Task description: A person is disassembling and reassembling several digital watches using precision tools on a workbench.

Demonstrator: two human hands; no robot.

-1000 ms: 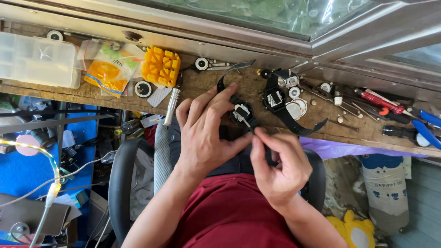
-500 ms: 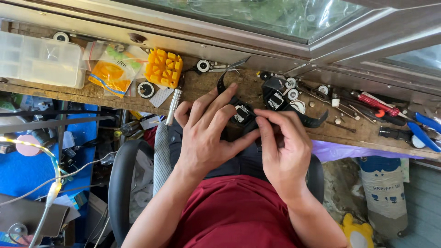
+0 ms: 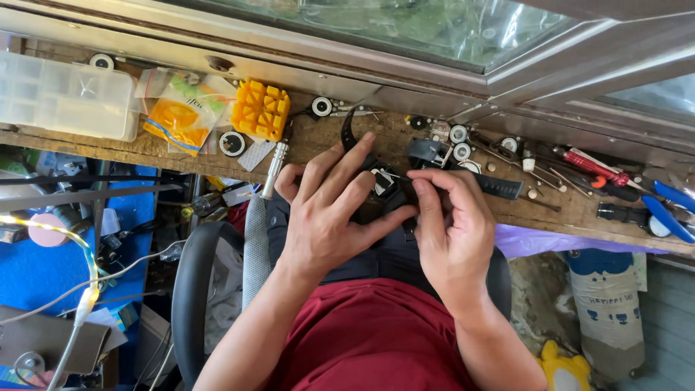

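Note:
My left hand (image 3: 329, 213) grips a black wristwatch (image 3: 382, 185) with a small square case, held over the front edge of the wooden bench (image 3: 145, 148). Its black strap curves up past my fingers. My right hand (image 3: 449, 224) pinches a thin dark tool whose tip meets the watch case. Both hands touch at the watch. What part of the case the tool touches is hidden by my fingers.
On the bench lie a clear plastic box (image 3: 65, 98), plastic packets (image 3: 177, 116), a yellow case holder (image 3: 260, 110), a silver-handled tool (image 3: 274, 168), round watch parts (image 3: 457, 134), a red screwdriver (image 3: 590, 166) and blue-handled pliers (image 3: 670, 206). A black chair back (image 3: 190, 289) is below.
My right hand has moved up and left from my lap edge onto the watch. My left hand holds the watch in about the same spot.

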